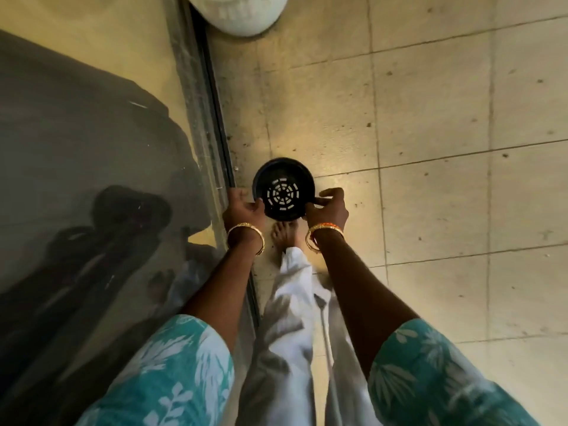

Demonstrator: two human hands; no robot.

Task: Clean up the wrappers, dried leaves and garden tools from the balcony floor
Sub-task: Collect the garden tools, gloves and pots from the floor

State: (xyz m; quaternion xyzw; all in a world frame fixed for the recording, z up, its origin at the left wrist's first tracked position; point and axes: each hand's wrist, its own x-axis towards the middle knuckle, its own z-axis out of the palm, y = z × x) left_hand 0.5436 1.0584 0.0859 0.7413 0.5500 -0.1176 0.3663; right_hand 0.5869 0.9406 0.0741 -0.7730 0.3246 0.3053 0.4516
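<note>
Pale, speckled square floor tiles [430,149] spread beneath us, with a dark glass door [92,179] beyond our left hand [244,209]. Between both hands we hold one round black plastic pot [284,187], its base pierced with rings of slots. Our left fingers curl on its near-left rim; our right hand [329,207] pinches the near-right rim. Far ahead of the hands stands one ribbed white container [242,13]. Each wrist wears gold bangles [246,235].

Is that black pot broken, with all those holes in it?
Nothing looks broken. The holes in the black pot form a neat ring pattern in its bottom. Left hand and right hand grip its rim.
</note>
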